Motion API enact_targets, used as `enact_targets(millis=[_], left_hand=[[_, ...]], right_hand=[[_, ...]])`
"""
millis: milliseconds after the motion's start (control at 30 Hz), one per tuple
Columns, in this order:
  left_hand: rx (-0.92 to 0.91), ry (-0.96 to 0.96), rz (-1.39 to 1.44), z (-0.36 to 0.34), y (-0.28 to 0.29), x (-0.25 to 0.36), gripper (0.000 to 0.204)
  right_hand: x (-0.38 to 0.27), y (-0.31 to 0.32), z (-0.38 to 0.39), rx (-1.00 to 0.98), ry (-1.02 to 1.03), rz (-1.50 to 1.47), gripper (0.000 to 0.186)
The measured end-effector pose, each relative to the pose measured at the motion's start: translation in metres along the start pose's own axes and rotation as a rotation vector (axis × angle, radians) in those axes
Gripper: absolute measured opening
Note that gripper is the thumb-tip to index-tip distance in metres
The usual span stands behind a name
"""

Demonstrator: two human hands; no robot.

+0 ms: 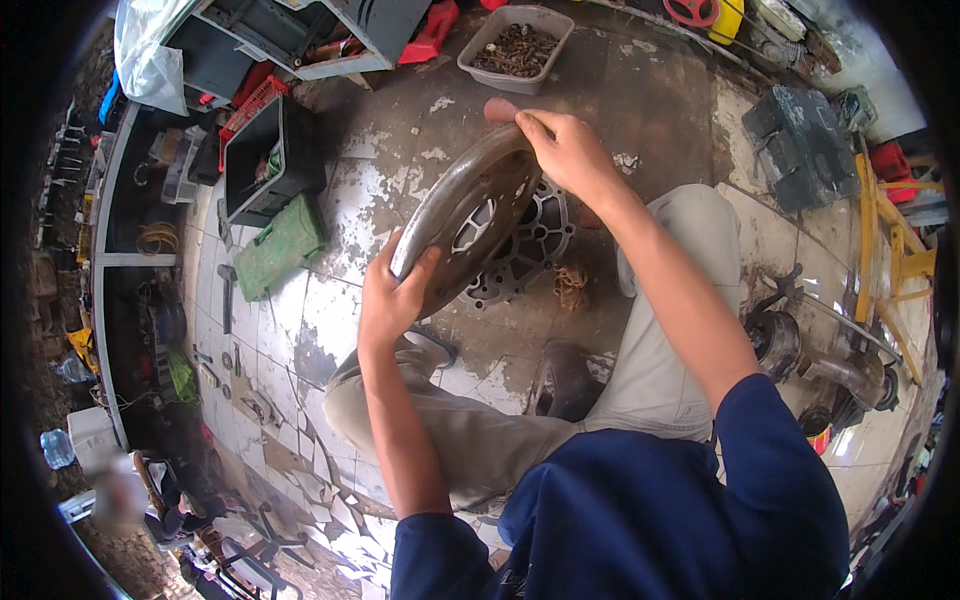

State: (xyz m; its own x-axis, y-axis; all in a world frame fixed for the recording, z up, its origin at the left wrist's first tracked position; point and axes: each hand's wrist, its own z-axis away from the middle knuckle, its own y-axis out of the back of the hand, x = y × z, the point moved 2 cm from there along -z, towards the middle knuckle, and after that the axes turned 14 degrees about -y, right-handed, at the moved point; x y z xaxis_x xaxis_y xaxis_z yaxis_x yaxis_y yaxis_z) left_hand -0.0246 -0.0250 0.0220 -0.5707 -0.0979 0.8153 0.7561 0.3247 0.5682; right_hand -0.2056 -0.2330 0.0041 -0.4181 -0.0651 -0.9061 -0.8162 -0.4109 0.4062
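While both hands are clamped on it, one round metal disc, brown-grey, pierced by openings, stands tilted between them; whether its lower edge touches anything cannot be told.

Left hand: closed on the near left rim, thumb over the face, fingers wrapped behind.

Right hand: closed on the far right rim, thumb and fingers pinching the edge.

Reddish-brown piece, one, small: just beyond the right hand's fingertips; kind unclear.

Metal housing, one, with ribbed openings: below and between the hands, partly hidden by the disc.

Tangled brown wad, one: beneath the right forearm, beside the housing.

Hammer-like tool, one, dark: on the tiles, well to the left of the left hand.

Green case, one, scuffed: left of the left hand, slightly forward, near the tool.

Grey tub, one, filled with small rusty hardware: ahead of the right hand, a little to its left.

Dark crate, one: forward and left of the left hand, behind the green case.

Black case, one, dusty: well to the right of the right hand.

Yellow frame, one: farther right again.
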Motion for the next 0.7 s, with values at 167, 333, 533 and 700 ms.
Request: enact_targets(millis=[167, 333, 533, 700], left_hand=[[-0.017, 0.006, -0.004, -0.003, 0.000, 0.006, 0.037], [-0.057, 0.027, 0.051, 0.002, -0.001, 0.004, 0.039], [-0.149, 0.054, 0.045, 0.008, 0.011, 0.008, 0.049], [-0.174, 0.089, 0.143, 0.016, 0.012, -0.001, 0.052]], right_hand=[[0.000, 0.000, 0.003, 0.013, 0.306, -0.123, 0.037], [-0.001, 0.003, 0.010, -0.025, 0.214, -0.009, 0.038], [-0.007, 0.004, 0.005, 0.019, 0.181, 0.015, 0.033], [-0.012, -0.003, 0.027, -0.013, 0.505, 0.014, 0.031]])
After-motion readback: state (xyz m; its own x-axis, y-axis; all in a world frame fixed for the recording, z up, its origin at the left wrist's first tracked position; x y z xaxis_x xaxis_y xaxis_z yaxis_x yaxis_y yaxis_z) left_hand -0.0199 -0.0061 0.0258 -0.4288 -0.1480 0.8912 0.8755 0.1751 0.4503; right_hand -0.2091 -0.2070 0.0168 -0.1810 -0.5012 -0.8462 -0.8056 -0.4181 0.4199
